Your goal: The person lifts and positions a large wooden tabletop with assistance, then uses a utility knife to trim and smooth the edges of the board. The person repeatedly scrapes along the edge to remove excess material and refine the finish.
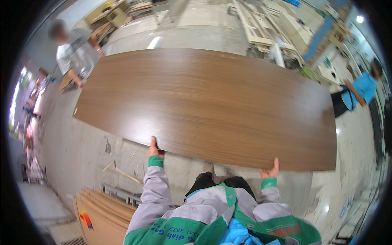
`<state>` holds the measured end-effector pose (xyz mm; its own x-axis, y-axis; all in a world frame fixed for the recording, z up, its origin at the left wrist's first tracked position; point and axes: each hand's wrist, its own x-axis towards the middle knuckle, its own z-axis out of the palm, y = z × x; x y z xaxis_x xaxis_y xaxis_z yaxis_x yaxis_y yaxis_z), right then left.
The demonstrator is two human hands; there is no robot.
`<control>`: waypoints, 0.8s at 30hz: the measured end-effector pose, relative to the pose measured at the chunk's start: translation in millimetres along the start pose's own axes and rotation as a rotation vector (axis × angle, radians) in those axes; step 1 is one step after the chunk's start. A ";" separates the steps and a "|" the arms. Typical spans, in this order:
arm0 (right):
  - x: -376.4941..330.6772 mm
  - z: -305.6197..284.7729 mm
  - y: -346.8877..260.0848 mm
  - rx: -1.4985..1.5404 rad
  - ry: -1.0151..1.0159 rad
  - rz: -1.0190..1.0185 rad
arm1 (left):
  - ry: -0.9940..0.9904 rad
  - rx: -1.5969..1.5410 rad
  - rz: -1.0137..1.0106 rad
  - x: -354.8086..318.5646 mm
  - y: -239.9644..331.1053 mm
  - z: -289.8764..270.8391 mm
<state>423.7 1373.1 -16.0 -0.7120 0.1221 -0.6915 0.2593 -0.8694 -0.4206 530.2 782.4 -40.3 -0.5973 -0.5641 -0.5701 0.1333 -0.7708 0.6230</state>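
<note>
A large brown wood-grain board (204, 106) lies flat in the air before me, its long side toward my body. My left hand (156, 148) grips the near edge left of its middle, thumb on top and fingers underneath, mostly hidden. Farther right, my right hand (270, 168) clasps the same edge, its thumb up against the board and its fingers under it. At the far left end a co-worker in a grey-white shirt (77, 57) has both hands at the board's short edge.
A stack of brown panels (104, 216) stands at my lower left, with thin wood strips (127, 175) on the floor near it. A rack of long pale boards (261, 28) is at the back right. Another person in a blue shirt (363, 87) stands beyond the board's right end.
</note>
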 end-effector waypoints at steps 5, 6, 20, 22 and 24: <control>-41.1 -38.5 -35.6 -0.077 0.146 -0.028 | 0.045 0.027 -0.024 -76.2 -19.7 -2.3; -51.1 -42.3 -42.5 -0.088 0.136 -0.043 | 0.058 0.037 -0.030 -91.8 -21.7 -1.3; -186.0 -21.8 -252.5 -0.439 -0.347 -0.340 | 0.134 0.107 0.368 -310.0 69.3 120.3; -180.7 14.2 -283.4 -0.610 -0.556 -0.540 | -0.740 0.047 0.248 -312.2 113.3 155.7; -172.2 66.0 -309.0 -0.620 -0.699 -0.719 | -0.694 0.001 0.370 -311.7 141.5 188.4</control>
<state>423.1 1589.1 271.8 -0.9766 0.0328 0.2125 -0.2123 -0.3031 -0.9290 586.3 905.0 326.4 -0.8717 -0.4700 0.1389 0.4194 -0.5686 0.7077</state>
